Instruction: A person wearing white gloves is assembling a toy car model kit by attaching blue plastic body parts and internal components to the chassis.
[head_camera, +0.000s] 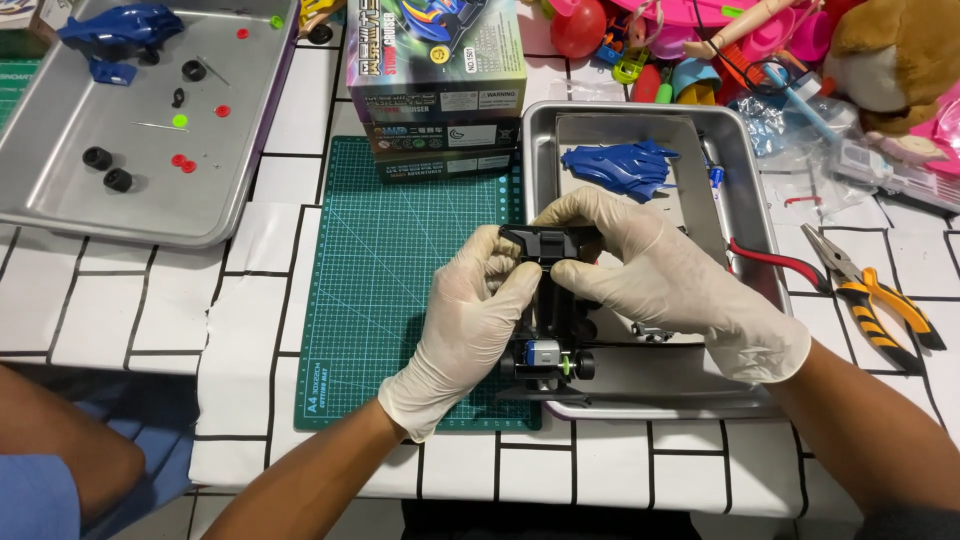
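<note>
A black toy car chassis (548, 300) with a small silver motor and a green gear at its near end is held over the edge of a green cutting mat (400, 290) and a steel tray (740, 170). My left hand (465, 325), in a white glove, grips its left side. My right hand (660, 275), also gloved, presses on the chassis's far end from the right. A blue car body shell (620, 165) lies in the tray behind my hands.
A second steel tray (60, 200) at the far left holds another blue shell (120, 30), black wheels and small red and green parts. Stacked kit boxes (435, 80) stand behind the mat. Red-handled cutters (775, 262), yellow-handled pliers (875, 295) and piled toys (760, 40) lie right.
</note>
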